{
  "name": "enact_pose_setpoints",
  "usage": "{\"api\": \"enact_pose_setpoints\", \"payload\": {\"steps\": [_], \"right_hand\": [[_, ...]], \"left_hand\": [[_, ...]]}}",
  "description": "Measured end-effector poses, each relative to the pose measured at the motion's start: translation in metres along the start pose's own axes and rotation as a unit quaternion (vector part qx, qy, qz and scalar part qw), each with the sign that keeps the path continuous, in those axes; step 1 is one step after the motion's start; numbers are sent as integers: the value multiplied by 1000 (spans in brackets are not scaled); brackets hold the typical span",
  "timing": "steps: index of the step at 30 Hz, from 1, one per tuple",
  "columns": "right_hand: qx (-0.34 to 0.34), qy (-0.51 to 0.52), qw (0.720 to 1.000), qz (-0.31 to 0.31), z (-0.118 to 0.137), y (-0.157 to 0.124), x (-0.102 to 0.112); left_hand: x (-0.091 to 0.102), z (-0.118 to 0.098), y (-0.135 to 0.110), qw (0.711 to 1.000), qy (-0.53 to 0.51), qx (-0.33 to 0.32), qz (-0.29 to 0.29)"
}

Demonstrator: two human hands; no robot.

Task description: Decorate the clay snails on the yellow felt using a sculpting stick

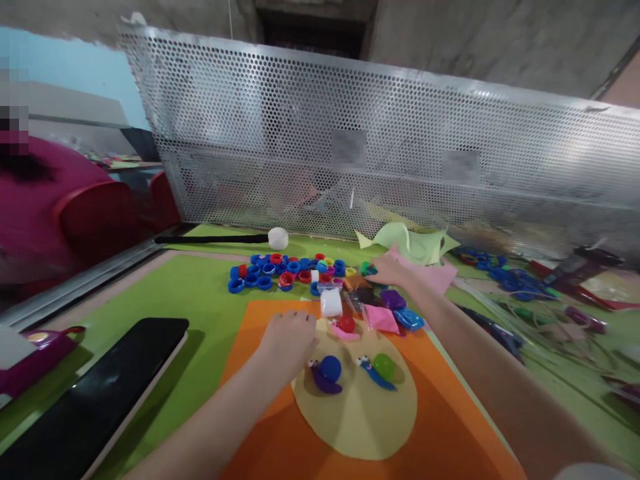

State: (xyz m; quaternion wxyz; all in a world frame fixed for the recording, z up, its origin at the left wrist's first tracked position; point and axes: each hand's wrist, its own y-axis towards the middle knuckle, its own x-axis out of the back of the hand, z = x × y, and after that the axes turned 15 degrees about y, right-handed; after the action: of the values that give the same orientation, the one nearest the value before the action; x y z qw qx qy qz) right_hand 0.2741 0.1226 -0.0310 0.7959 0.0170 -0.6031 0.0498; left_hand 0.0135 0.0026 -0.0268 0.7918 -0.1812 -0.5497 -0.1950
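My left hand [290, 337] rests with curled fingers on the orange sheet [265, 407], at the upper left edge of a round yellow paper [355, 433]. Its fingertips are hidden, and so is anything inside them. Behind the sheet, my right hand [390, 269] has its fingertips on a small green thing [369, 269], beside several plastic bottle caps [265, 283]. On the yellow circle are a purple clay snail with a blue ball shell [330, 369], a blue snail with a green shell [384, 367] and a pink snail with a red shell [346, 325].
Several clay packets, including a pink one [381, 319], lie along the sheet's back edge. A black phone [100, 393] is at the left. Cut paper scraps [410, 243] lie before a perforated metal screen [300, 133]. A person in pink [45, 193] is at far left.
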Motion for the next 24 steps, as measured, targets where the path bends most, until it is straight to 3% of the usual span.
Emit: {"api": "enact_pose_setpoints", "payload": {"steps": [7, 14, 24], "right_hand": [[13, 32, 999, 16, -6, -9, 3], [-2, 37, 997, -61, -5, 8, 5], [4, 37, 996, -85, -7, 22, 3]], "left_hand": [[-5, 0, 0, 1000, -2, -2, -8], [1, -1, -2, 1000, -12, 5, 0], [4, 0, -5, 1000, -14, 5, 14]]}}
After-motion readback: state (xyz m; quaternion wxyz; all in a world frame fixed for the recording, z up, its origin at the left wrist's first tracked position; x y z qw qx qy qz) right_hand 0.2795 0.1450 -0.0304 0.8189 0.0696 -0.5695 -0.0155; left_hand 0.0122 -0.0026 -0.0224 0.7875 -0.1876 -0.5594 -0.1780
